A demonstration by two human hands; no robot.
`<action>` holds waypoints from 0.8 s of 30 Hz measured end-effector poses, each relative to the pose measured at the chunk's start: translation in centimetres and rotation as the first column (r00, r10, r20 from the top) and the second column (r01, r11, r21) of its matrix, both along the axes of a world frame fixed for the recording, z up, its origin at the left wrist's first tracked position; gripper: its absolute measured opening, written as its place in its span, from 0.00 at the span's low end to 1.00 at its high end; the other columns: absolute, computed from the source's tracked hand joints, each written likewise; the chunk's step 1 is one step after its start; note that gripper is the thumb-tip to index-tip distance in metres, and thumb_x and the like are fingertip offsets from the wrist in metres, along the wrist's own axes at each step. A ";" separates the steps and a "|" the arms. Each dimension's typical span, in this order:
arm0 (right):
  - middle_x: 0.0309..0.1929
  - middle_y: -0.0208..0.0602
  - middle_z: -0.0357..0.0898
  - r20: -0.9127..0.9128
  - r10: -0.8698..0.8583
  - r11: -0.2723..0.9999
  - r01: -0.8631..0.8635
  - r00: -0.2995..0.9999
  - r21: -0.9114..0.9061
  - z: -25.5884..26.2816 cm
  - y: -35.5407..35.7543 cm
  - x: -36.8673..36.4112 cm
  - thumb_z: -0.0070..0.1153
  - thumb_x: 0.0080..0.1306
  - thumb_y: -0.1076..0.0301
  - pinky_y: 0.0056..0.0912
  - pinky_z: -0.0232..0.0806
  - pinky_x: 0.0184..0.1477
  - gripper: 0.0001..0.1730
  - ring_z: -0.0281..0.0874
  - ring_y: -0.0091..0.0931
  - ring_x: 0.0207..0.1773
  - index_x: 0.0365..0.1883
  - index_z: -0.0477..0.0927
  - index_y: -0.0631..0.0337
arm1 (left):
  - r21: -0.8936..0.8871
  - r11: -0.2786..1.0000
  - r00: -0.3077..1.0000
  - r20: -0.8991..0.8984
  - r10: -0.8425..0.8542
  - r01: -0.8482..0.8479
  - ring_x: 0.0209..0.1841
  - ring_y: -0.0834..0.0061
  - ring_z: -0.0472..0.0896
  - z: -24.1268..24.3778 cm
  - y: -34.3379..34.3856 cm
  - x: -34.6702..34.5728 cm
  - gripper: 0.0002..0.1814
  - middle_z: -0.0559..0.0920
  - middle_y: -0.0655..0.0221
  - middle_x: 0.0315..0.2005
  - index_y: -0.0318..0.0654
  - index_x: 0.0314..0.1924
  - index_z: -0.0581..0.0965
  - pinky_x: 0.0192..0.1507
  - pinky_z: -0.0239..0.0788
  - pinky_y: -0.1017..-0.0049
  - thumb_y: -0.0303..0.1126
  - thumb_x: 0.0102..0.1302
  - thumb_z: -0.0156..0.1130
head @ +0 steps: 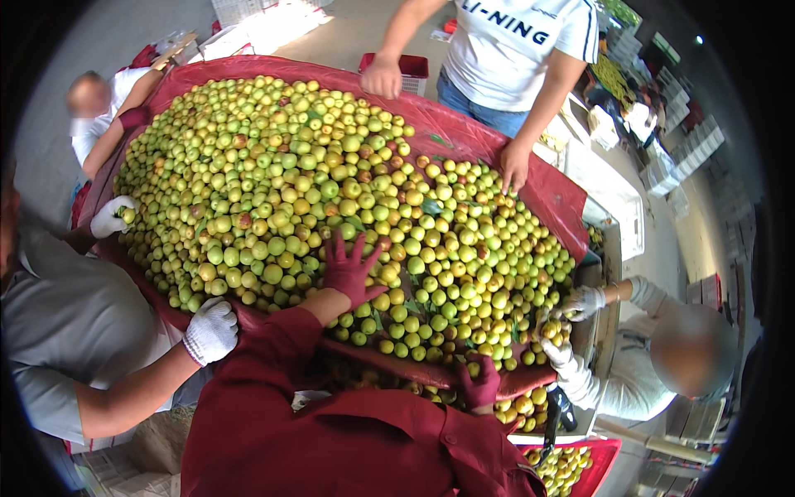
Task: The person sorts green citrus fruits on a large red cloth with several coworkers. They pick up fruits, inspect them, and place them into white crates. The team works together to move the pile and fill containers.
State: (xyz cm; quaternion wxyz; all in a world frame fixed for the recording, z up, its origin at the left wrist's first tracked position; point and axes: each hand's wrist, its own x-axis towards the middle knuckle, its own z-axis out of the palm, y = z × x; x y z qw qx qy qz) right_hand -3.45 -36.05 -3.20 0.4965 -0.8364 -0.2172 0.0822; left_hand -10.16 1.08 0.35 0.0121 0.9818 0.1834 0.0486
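A broad heap of green-yellow jujubes [267, 186], some with brown patches, covers a table lined with red sheeting [540, 186]. My left hand [351, 267], in a maroon glove, lies palm down on the heap with its fingers spread. Several leaves, such as a green leaf [430, 207], are scattered among the fruit. By the table's near edge, my right hand [479, 384] in a matching glove has a single jujube [473, 369] between thumb and fingers. Below that edge, more jujubes [525, 405] fill a container, partly hidden by the table and my right arm.
A person's white-gloved hand [211, 331] is close to my left sleeve. At right, another person's gloved hands [556, 351] hold several jujubes. Opposite, a person's bare hand [514, 164] touches the heap. A red crate [607, 463] of fruit stands low at right.
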 end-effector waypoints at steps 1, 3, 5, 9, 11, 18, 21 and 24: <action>0.38 0.37 0.83 0.043 -0.012 0.999 0.010 0.999 0.045 -0.3 0.1 -0.3 0.69 0.58 0.68 0.31 0.74 0.46 0.15 0.82 0.28 0.41 0.42 0.80 0.61 | -0.009 1.000 0.999 0.040 0.006 -0.006 0.75 0.28 0.41 -0.3 -0.5 0.7 0.51 0.55 0.54 0.75 0.63 0.76 0.57 0.68 0.35 0.28 0.69 0.55 0.62; 0.37 0.39 0.83 0.157 0.021 0.991 0.000 0.987 -0.132 0.5 0.8 -0.5 0.68 0.57 0.67 0.34 0.74 0.44 0.15 0.83 0.33 0.39 0.41 0.80 0.59 | 0.023 0.995 0.992 -0.082 -0.096 0.098 0.76 0.40 0.46 -2.4 -0.7 3.2 0.53 0.55 0.59 0.75 0.61 0.77 0.56 0.69 0.33 0.28 0.74 0.55 0.58; 0.37 0.41 0.83 0.217 0.022 0.969 0.033 0.976 -0.246 1.2 1.5 -1.0 0.68 0.56 0.65 0.37 0.75 0.42 0.15 0.83 0.37 0.38 0.40 0.81 0.57 | 0.014 0.995 0.985 -0.148 -0.093 0.096 0.77 0.46 0.49 -0.4 -3.5 5.9 0.53 0.56 0.61 0.75 0.57 0.77 0.56 0.69 0.32 0.29 0.75 0.56 0.54; 0.36 0.40 0.83 0.237 0.006 0.950 0.068 0.971 -0.304 1.7 2.3 -1.0 0.68 0.55 0.62 0.41 0.75 0.39 0.14 0.83 0.40 0.37 0.39 0.82 0.53 | -0.013 0.992 0.979 -0.161 -0.126 0.126 0.77 0.44 0.47 -1.9 -7.6 10.4 0.56 0.52 0.52 0.76 0.51 0.78 0.51 0.70 0.29 0.30 0.77 0.59 0.47; 0.38 0.40 0.83 0.247 0.002 0.949 0.076 0.969 -0.307 1.0 1.9 -1.0 0.67 0.56 0.58 0.44 0.75 0.40 0.15 0.83 0.41 0.40 0.39 0.83 0.52 | -0.044 0.986 0.977 -0.130 -0.168 0.164 0.78 0.43 0.45 -2.5 -9.5 12.3 0.57 0.50 0.48 0.76 0.50 0.79 0.48 0.70 0.28 0.31 0.78 0.59 0.46; 0.39 0.42 0.83 0.208 0.042 0.938 0.033 0.977 -0.345 1.5 1.8 -0.5 0.65 0.57 0.56 0.45 0.75 0.41 0.15 0.83 0.43 0.40 0.40 0.83 0.53 | -0.487 0.798 0.904 -0.037 -0.425 0.355 0.79 0.52 0.49 -2.3 -11.8 15.6 0.50 0.54 0.55 0.76 0.49 0.76 0.57 0.73 0.34 0.36 0.73 0.64 0.48; 0.38 0.41 0.84 0.208 0.034 0.945 0.036 0.977 -0.324 1.5 2.3 -0.7 0.66 0.55 0.58 0.44 0.75 0.41 0.14 0.83 0.42 0.39 0.39 0.83 0.52 | -0.430 0.763 0.846 0.455 -0.279 0.483 0.75 0.54 0.58 -7.4 -6.4 16.1 0.36 0.61 0.56 0.73 0.52 0.67 0.71 0.70 0.47 0.37 0.58 0.63 0.65; 0.38 0.41 0.84 0.205 0.000 0.940 0.071 0.979 -0.335 1.2 1.9 -0.9 0.66 0.55 0.58 0.44 0.75 0.42 0.13 0.83 0.41 0.40 0.38 0.84 0.50 | -0.110 0.989 0.949 0.309 -0.063 0.101 0.70 0.55 0.64 -0.9 2.1 14.3 0.29 0.67 0.61 0.67 0.51 0.59 0.78 0.68 0.52 0.46 0.50 0.59 0.70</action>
